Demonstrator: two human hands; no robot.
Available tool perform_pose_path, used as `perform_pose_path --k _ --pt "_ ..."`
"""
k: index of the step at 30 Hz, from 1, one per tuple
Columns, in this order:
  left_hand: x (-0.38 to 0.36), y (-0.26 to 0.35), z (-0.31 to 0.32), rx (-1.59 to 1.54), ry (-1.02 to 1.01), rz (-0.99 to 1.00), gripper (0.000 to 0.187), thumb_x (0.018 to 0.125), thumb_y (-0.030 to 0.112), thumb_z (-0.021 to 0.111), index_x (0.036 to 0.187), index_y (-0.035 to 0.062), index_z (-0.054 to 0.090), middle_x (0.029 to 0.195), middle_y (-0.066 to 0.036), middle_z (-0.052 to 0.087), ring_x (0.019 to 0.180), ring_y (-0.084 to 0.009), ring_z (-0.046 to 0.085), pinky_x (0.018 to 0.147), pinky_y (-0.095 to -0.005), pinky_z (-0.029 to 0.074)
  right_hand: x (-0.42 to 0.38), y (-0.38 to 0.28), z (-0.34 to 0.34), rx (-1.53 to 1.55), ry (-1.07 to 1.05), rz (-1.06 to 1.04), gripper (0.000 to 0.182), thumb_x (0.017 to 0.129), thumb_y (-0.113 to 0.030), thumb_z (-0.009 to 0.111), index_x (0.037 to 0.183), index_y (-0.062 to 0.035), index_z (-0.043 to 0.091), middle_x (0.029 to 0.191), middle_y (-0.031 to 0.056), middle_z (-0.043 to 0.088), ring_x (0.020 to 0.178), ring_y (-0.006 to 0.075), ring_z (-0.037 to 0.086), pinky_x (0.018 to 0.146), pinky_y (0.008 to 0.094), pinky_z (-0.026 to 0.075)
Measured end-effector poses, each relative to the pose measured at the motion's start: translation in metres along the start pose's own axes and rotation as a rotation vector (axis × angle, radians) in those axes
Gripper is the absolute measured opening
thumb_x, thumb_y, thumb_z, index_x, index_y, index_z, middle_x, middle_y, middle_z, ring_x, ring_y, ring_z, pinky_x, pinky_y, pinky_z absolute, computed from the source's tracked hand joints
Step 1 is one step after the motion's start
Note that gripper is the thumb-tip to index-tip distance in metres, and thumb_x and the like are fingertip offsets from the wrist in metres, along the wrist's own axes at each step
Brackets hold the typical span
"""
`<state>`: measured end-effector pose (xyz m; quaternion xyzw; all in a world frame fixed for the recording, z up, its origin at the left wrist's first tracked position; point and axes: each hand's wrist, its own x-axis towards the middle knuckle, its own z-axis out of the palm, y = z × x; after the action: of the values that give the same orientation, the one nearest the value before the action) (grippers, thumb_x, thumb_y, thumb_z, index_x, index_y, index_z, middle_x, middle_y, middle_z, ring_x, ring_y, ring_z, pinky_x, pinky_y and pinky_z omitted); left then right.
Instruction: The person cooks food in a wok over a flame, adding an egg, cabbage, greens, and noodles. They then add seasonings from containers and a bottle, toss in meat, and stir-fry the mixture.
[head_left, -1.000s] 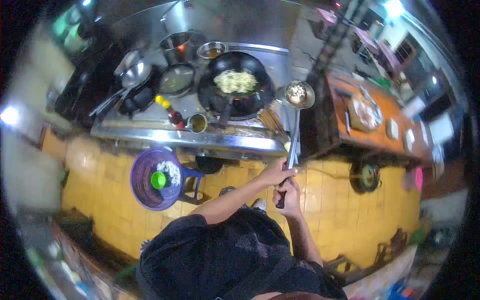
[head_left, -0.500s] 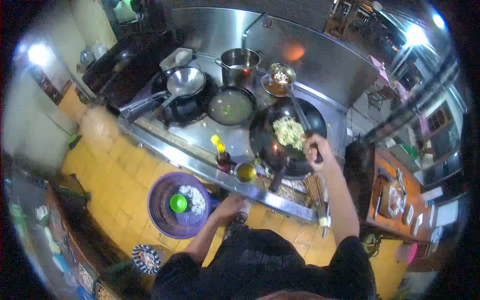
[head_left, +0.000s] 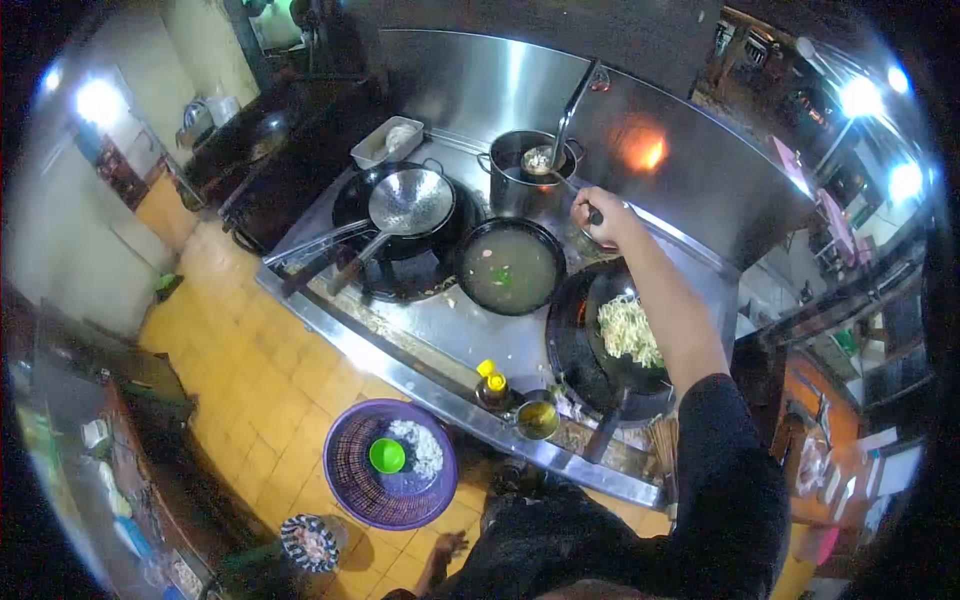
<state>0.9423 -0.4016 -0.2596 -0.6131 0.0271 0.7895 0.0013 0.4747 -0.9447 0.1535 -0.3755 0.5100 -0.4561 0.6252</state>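
My right hand (head_left: 604, 214) is closed around the handle of a long ladle (head_left: 541, 160), whose bowl is at the mouth of a tall steel pot (head_left: 512, 192) at the back of the stove. Below my right forearm a black wok (head_left: 577, 352) holds a heap of pale, stringy food (head_left: 629, 330), partly hidden by the arm. Low in view, my left hand (head_left: 450, 545) hangs beside a purple basket (head_left: 446, 490), fingers apart and nothing visible in it. A green bowl (head_left: 387, 455) and white food lie in the basket.
A pan of cloudy liquid (head_left: 512, 270) and a strainer (head_left: 411, 200) over another wok occupy the left stovetop. Along the front edge stand a yellow-capped bottle (head_left: 491, 388) and a cup of oil (head_left: 538, 420). A striped bowl (head_left: 309, 543) of food is at lower left.
My right hand has moved the ladle from above the wok back and left to the tall pot. My left hand has dropped from the stove's front edge to beside the basket.
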Motion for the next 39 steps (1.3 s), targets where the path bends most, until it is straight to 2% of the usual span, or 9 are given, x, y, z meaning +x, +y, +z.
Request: perform_pose_path --k 2,4,10,13,19,24,34,35,39 --pt "-0.006 -0.022 0.006 0.134 0.136 -0.108 0.034 0.087 0.030 0.050 0.112 0.0072 0.053 0.097 -0.009 0.062 0.076 -0.0175 0.060 0.063 -0.0293 0.046 0.029 0.010 -0.011 -0.022 -0.078 0.045 0.017 0.070 0.008 0.045 0.082 -0.0032 0.051 0.062 0.0021 0.046 0.058 0.0078 0.046 0.054 0.0143 0.037" --pt "-0.013 -0.037 0.011 0.287 0.201 -0.090 0.033 0.087 0.030 0.049 0.110 0.0070 0.054 0.097 -0.010 0.062 0.077 -0.0189 0.059 0.066 -0.0306 0.046 0.039 0.012 0.000 0.370 0.093 0.276 0.016 0.073 -0.001 0.049 0.063 -0.0071 0.037 0.051 0.0007 0.039 0.038 0.0089 0.041 0.033 0.0194 0.035" --pt "-0.005 -0.039 0.031 0.525 0.280 0.064 0.030 0.087 0.029 0.047 0.103 0.0067 0.058 0.097 -0.012 0.062 0.082 -0.0230 0.058 0.072 -0.0345 0.047 0.041 0.018 0.002 0.240 0.126 0.289 0.009 0.074 -0.001 0.049 0.067 -0.0036 0.043 0.053 0.0038 0.043 0.039 0.0124 0.043 0.036 0.0249 0.035" --pt "0.031 -0.018 0.034 -0.133 0.120 0.088 0.033 0.090 0.026 0.041 0.117 0.0094 0.048 0.103 -0.014 0.059 0.094 -0.0283 0.057 0.075 -0.0395 0.047 0.037 0.022 0.006 0.073 0.189 0.237 0.010 0.075 -0.002 0.048 0.066 -0.0027 0.045 0.052 0.0042 0.043 0.040 0.0110 0.040 0.038 0.0226 0.031" --pt "-0.016 0.071 0.045 -0.174 -0.059 0.206 0.033 0.085 0.026 0.054 0.110 0.0046 0.051 0.103 -0.011 0.059 0.091 -0.0240 0.058 0.071 -0.0364 0.047 0.045 0.038 -0.013 0.013 0.017 0.134 0.007 0.076 -0.003 0.048 0.069 -0.0023 0.046 0.054 0.0017 0.042 0.040 0.0086 0.039 0.035 0.0194 0.032" --pt "-0.020 0.082 0.043 -0.243 -0.262 0.368 0.032 0.085 0.028 0.053 0.108 0.0053 0.051 0.102 -0.010 0.059 0.087 -0.0216 0.059 0.068 -0.0333 0.046 -0.015 0.032 -0.012 0.500 -0.013 0.300 0.005 0.076 -0.005 0.048 0.079 -0.0009 0.046 0.060 0.0010 0.044 0.040 0.0045 0.038 0.032 0.0154 0.032" --pt "0.063 0.127 0.021 1.115 0.217 0.595 0.032 0.086 0.036 0.049 0.094 0.0059 0.055 0.090 -0.012 0.059 0.082 -0.0204 0.055 0.065 -0.0406 0.045 -0.258 0.050 -0.067 0.700 0.051 0.301 0.030 0.083 -0.009 0.045 0.111 0.0015 0.046 0.057 0.0007 0.044 0.035 0.0050 0.036 0.026 0.0176 0.028" --pt "-0.003 0.148 0.064 1.253 0.249 0.962 0.030 0.086 0.034 0.048 0.090 0.0063 0.058 0.086 -0.013 0.059 0.083 -0.0264 0.055 0.070 -0.0439 0.044 -0.286 0.050 -0.061 0.675 0.103 0.312 0.029 0.083 -0.010 0.046 0.110 0.0016 0.047 0.057 0.0010 0.044 0.035 0.0049 0.037 0.025 0.0177 0.028" --pt "-0.099 0.193 0.135 1.031 -0.075 0.797 0.037 0.083 0.034 0.055 0.096 -0.0005 0.057 0.090 -0.012 0.061 0.087 -0.0204 0.058 0.078 -0.0318 0.045 -0.357 0.091 -0.082 0.667 0.275 0.427 0.026 0.081 -0.012 0.047 0.102 0.0010 0.050 0.054 0.0023 0.042 0.035 0.0058 0.036 0.026 0.0174 0.026"
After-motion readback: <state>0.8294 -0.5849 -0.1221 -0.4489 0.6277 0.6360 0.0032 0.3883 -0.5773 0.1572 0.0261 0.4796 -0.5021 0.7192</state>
